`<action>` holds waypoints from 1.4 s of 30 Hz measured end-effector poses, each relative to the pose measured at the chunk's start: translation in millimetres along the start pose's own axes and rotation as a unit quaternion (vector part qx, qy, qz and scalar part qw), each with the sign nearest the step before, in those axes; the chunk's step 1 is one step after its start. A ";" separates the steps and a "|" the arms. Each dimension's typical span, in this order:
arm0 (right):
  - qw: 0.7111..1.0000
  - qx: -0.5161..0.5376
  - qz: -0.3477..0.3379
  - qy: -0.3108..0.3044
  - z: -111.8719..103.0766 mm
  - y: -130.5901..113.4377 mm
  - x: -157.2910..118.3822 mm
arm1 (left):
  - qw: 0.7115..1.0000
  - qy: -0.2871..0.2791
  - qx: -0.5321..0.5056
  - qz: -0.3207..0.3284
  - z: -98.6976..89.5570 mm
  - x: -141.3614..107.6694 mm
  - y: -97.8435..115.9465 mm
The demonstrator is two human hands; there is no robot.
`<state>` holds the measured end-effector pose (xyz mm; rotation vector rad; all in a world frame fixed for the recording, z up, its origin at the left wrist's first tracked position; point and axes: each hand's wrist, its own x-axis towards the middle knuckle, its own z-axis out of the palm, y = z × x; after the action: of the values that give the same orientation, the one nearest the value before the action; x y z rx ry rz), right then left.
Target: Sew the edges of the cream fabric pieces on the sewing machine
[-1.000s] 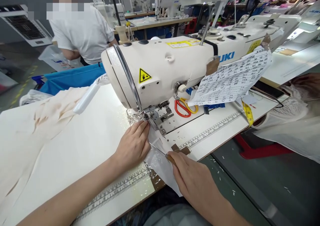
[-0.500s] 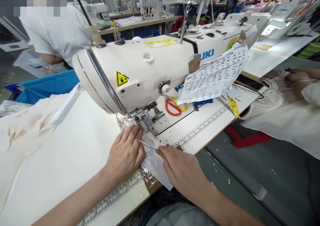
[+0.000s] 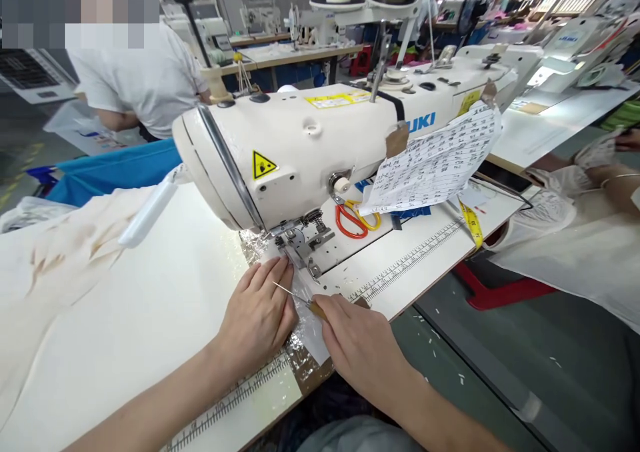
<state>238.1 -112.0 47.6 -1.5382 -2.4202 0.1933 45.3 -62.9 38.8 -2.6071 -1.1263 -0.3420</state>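
My left hand (image 3: 260, 309) lies flat on thin white fabric (image 3: 313, 332), its fingers stretched side by side up to the presser foot area of a white sewing machine (image 3: 295, 152). In my right hand (image 3: 357, 335) is the wooden handle of an awl (image 3: 295, 296); its thin metal tip points left, over the fingers of my left hand. The fabric runs from under the machine's needle area toward the front table edge, between my two hands. What lies beneath my left palm is hidden.
Red and yellow scissors (image 3: 351, 221) lie behind the needle area. A handwritten sheet (image 3: 435, 162) hangs on the machine. A yellow tape measure (image 3: 471, 223) drapes over the table edge. Pale fabric pieces (image 3: 85, 239) lie left. People sit at left and right.
The whole view has shifted, so the machine appears slightly further right and lower. The fabric between my hands shows less at its front end, and the awl tip reaches further over my left fingers.
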 end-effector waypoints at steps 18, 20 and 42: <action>0.995 0.086 0.035 0.022 12.7 -6.7 22.2 | 0.999 0.018 0.012 -0.037 12.9 6.1 -30.5; 0.993 0.106 0.032 0.032 13.8 -7.5 18.4 | 0.999 0.021 0.020 -0.039 12.3 6.3 -32.4; 0.942 0.316 0.096 0.056 -3.1 27.6 -12.4 | 0.999 -0.020 0.008 -0.039 4.1 0.9 -1.7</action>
<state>268.0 -111.5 41.6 -1.4138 -1.8458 0.8094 45.1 -59.8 35.5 -2.5733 -1.2410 -0.2967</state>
